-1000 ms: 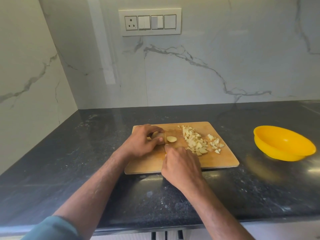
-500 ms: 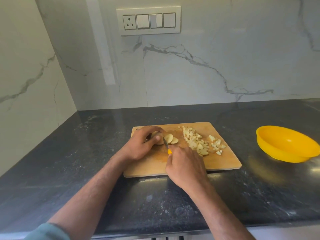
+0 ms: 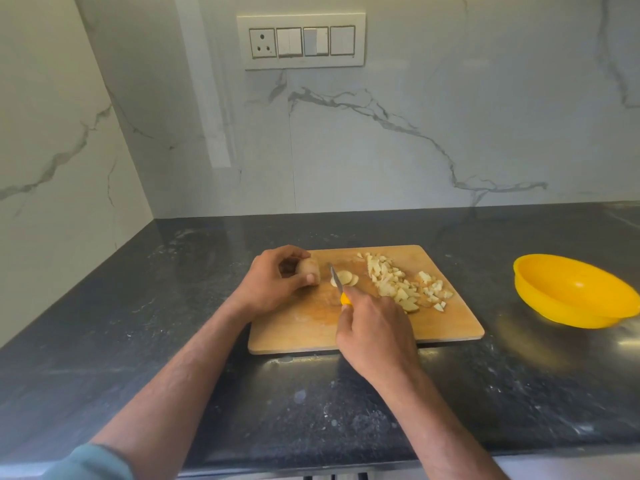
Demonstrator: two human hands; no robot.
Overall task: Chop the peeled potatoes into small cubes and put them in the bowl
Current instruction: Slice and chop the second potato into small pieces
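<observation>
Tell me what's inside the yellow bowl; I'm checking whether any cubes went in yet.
The yellow bowl shows only bare yellow interior; its near wall hides a strip of the bottom. The potato cubes lie piled on the cutting board.

This is a home kitchen. A dark speckled stone counter [image 3: 450,403] runs into a corner at 10 o'clock, backed by white marble-look wall slabs [image 3: 450,133] with grey veins. At 12 o'clock a white switch plate [image 3: 300,40] with a three-pin socket is set in the wall. A wooden cutting board [image 3: 446,327] with a pile of diced potato [image 3: 398,285] lies at the centre, and a yellow plastic bowl [image 3: 571,289] sits at 3 o'clock.
</observation>
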